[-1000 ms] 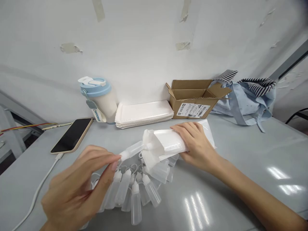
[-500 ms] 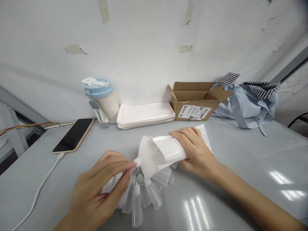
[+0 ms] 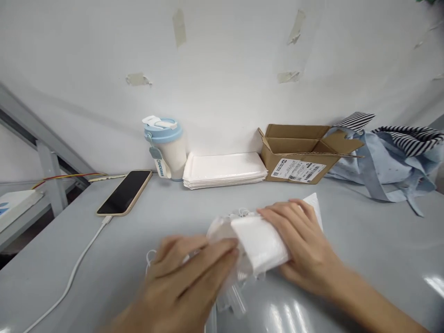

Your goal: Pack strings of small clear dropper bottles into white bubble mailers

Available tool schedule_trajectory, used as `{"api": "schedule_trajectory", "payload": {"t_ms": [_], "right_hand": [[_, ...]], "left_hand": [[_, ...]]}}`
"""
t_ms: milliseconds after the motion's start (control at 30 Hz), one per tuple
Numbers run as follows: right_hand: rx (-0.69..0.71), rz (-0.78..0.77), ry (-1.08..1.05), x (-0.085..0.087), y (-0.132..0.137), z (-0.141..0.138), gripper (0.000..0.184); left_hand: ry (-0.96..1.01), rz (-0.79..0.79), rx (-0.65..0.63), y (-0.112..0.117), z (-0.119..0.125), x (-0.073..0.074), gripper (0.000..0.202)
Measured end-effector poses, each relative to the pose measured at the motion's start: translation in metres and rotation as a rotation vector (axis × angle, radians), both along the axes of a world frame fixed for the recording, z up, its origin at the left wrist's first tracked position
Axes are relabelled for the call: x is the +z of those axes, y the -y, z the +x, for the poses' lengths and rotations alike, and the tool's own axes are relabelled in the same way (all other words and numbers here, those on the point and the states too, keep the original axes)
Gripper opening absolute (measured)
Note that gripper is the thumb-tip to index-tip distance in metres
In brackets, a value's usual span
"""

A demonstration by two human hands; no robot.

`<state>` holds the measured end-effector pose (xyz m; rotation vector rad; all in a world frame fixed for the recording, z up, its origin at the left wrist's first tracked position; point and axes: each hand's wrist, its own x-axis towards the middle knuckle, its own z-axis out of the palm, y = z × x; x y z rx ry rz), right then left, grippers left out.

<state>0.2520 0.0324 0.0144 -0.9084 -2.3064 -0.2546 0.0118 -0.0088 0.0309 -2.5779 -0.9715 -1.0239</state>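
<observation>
A white padded envelope is held over the table by my right hand, with fingers wrapped across its top side and its open mouth facing left. My left hand, smeared by motion, reaches to that mouth. Its fingers are pressed together with the tips at the opening, and whatever they hold is hidden. Beneath the envelope and my left hand lie several clear squeeze bottles with thin loops at their caps, mostly covered.
A stack of white padded envelopes lies against the wall, between a blue-lidded cup and an open cardboard box. On the left is a phone with a charging cable; at right, a light blue cloth bag.
My left hand has moved right, its fingertips going from beside the envelope's flap to its mouth. The envelope now sits lower and covers more bottles. The camera view has shifted left.
</observation>
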Motion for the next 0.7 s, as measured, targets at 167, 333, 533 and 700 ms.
{"api": "schedule_trajectory", "payload": {"t_ms": [167, 333, 533, 700], "right_hand": [[-0.231, 0.068, -0.064, 0.0, -0.026, 0.024, 0.044], [-0.287, 0.143, -0.105, 0.0, -0.036, 0.035, 0.042], [-0.131, 0.129, -0.264, 0.005, -0.036, 0.041, 0.047], [0.075, 0.029, -0.338, 0.004, -0.036, 0.038, 0.052]], "left_hand": [[0.112, -0.113, 0.023, -0.013, -0.012, 0.003, 0.023], [0.105, -0.268, 0.007, -0.016, -0.012, -0.004, 0.02], [0.096, -0.209, -0.017, -0.014, -0.011, -0.005, 0.022], [0.109, -0.177, -0.013, -0.011, -0.01, -0.009, 0.027]]}}
